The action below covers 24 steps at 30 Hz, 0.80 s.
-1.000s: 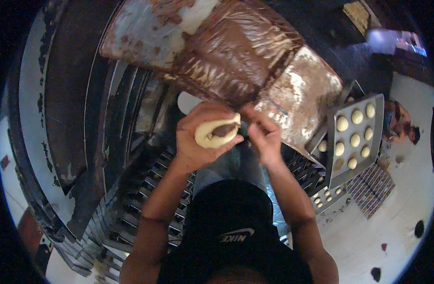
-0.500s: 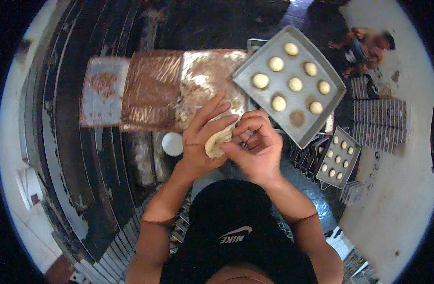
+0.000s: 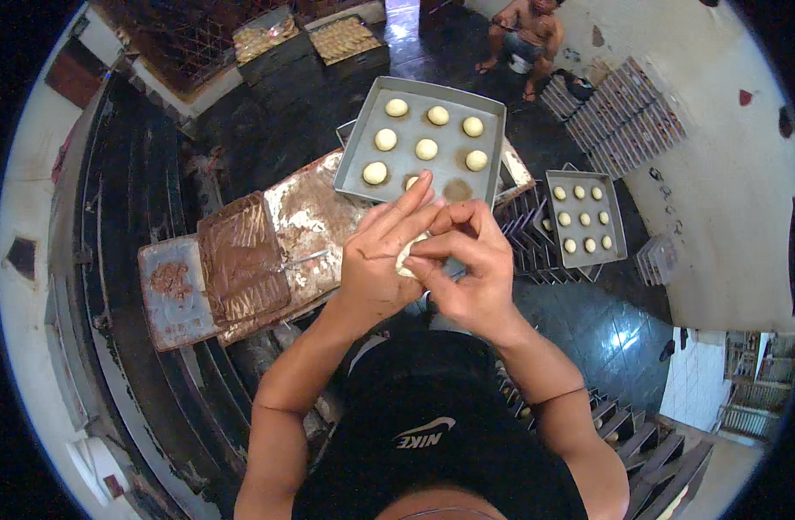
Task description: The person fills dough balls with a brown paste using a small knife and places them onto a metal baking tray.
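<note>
A small piece of pale dough (image 3: 405,258) sits between my two hands, mostly covered by the fingers. My left hand (image 3: 376,273) cups it from the left, with its fingers stretched up along it. From the other side, my right hand (image 3: 471,273) pinches the dough's edge between thumb and fingertips. Just beyond the hands is a grey metal baking tray (image 3: 356,156) carrying several round dough balls (image 3: 426,149) in rows. My fingers partly hide one ball at its near side. A bare brownish round mark shows on the tray close to my right fingers.
On the left, a long floury board (image 3: 315,208) bears a brown slab (image 3: 241,251) and a thin metal tool (image 3: 306,259). A second tray of dough balls (image 3: 585,217) rests on a rack at right. A person (image 3: 532,39) sits by the far wall near stacked trays (image 3: 627,113).
The view has turned, so the tray now appears straighter and farther left. The dough shows less between my hands, and my right fingers have closed in on its edge.
</note>
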Tool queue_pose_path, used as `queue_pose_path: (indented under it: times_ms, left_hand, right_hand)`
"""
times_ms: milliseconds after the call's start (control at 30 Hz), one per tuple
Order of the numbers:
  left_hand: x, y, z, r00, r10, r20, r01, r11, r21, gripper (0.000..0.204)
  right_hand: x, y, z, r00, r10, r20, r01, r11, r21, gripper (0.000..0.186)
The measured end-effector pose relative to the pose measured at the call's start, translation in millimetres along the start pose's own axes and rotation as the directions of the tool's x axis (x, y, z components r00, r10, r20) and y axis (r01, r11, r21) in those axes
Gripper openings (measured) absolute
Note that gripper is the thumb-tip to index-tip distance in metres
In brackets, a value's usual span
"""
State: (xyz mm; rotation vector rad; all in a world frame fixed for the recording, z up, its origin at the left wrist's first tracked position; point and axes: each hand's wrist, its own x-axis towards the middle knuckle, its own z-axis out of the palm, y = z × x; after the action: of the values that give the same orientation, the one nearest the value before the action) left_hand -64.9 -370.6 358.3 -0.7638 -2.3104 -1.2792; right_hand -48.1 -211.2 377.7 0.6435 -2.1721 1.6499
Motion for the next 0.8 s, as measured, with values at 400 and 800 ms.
queue_pose_path:
  times_ms: [400,800]
  left_hand:
    - [-92,34,-76,0.962,0.192,0.193,-0.121,0.937,-0.326,0.026]
    - [-88,103,-55,0.98,0.169,0.109,-0.15,0.975,-0.162,0.066]
  right_hand:
    - [-143,-41,106,0.834,0.506,-0.218,-0.145,0.583,0.799,0.043]
    - [-131,-118,92,0.844,0.474,-0.251,0.056,0.387,0.92,0.052]
